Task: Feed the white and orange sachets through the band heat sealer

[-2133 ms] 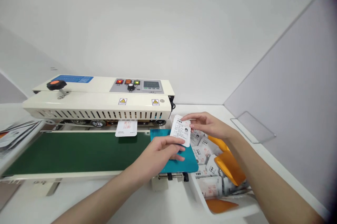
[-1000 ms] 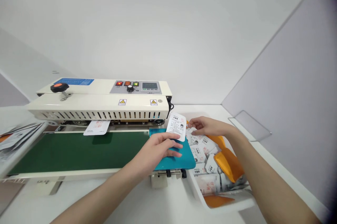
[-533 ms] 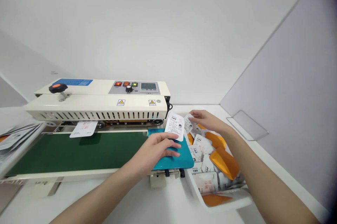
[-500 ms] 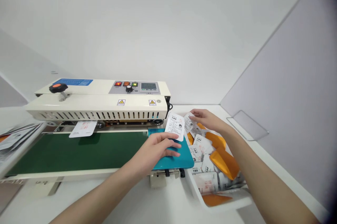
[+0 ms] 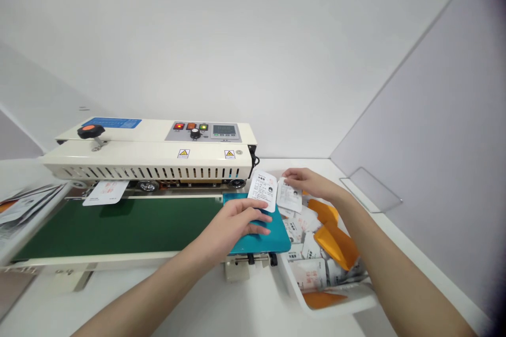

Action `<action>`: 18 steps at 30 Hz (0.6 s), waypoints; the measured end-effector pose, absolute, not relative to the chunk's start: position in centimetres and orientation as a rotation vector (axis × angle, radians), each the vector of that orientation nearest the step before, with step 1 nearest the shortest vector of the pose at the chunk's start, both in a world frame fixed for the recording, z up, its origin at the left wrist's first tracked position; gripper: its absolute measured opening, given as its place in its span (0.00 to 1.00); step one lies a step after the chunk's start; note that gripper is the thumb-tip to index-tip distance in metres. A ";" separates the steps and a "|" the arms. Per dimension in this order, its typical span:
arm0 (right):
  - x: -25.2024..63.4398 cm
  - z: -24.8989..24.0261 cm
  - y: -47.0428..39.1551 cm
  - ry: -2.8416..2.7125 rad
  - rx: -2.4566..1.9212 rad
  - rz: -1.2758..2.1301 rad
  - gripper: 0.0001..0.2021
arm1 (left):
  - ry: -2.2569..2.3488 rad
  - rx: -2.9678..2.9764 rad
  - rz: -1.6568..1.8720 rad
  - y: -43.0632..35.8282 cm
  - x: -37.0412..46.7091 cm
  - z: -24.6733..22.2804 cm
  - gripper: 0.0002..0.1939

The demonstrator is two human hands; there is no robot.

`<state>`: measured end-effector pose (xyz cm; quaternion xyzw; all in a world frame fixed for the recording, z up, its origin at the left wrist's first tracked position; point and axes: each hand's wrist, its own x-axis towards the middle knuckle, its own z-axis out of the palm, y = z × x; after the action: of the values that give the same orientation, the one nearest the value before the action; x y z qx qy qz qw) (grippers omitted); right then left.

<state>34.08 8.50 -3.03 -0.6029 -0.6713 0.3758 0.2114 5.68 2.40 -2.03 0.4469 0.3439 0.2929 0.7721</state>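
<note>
My left hand (image 5: 239,222) lies over the teal plate (image 5: 256,242) at the right end of a green conveyor belt. Its fingers are spread, and one fingertip rests on the lower edge of a white printed sachet (image 5: 263,188), which lies flat near the machine's intake. My right hand (image 5: 310,183) pinches the top edge of a second white sachet (image 5: 290,195) just right of the first. Below that hand, a white bin (image 5: 294,284) holds several white and orange sachets. Farther left, another sachet (image 5: 106,193) sticks out from under the cream band sealer (image 5: 154,157).
Lit switches, a knob and a display (image 5: 224,132) are on the sealer's top panel. A black knob (image 5: 90,131) rises at its left. Several sachets (image 5: 29,205) are piled at the far left. A wire handle (image 5: 371,189) stands beside the right-hand wall.
The right hand has drawn its sachet up out of the pile, and more of it shows. The sachet under the sealer has travelled left. My left hand has hardly moved.
</note>
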 end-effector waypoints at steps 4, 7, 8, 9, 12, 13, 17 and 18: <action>33.6 -4.1 8.7 -2.082 -1.734 1.045 0.13 | 0.747 0.962 0.639 2.3 5.6 -1.9 0.13; 33.8 -4.5 8.9 -2.116 -1.767 0.970 0.12 | 0.756 0.953 0.647 2.2 5.6 -1.7 0.13; 33.9 -4.5 9.0 -2.116 -1.771 0.933 0.11 | 0.761 0.950 0.650 2.1 5.6 -1.5 0.13; 34.0 -4.5 9.0 -2.113 -1.774 0.893 0.10 | 0.769 0.944 0.653 2.0 5.6 -1.4 0.12; 34.2 -4.5 9.2 -2.075 -1.800 0.806 0.08 | 0.789 0.907 0.677 1.6 5.5 -0.7 0.11; 34.2 -4.5 9.2 -2.058 -1.810 0.793 0.07 | 0.789 0.889 0.688 1.5 5.4 -0.6 0.11; 34.3 -4.7 9.3 -2.012 -1.820 0.773 0.06 | 0.781 0.804 0.716 1.1 5.1 0.0 0.12; 34.3 -4.7 9.3 -2.006 -1.817 0.770 0.05 | 0.785 0.784 0.723 1.0 5.0 0.0 0.13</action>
<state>34.31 9.26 -4.68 -0.6372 -0.7032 0.2698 0.1632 5.00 0.97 0.04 0.3642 0.3643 0.3359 0.7886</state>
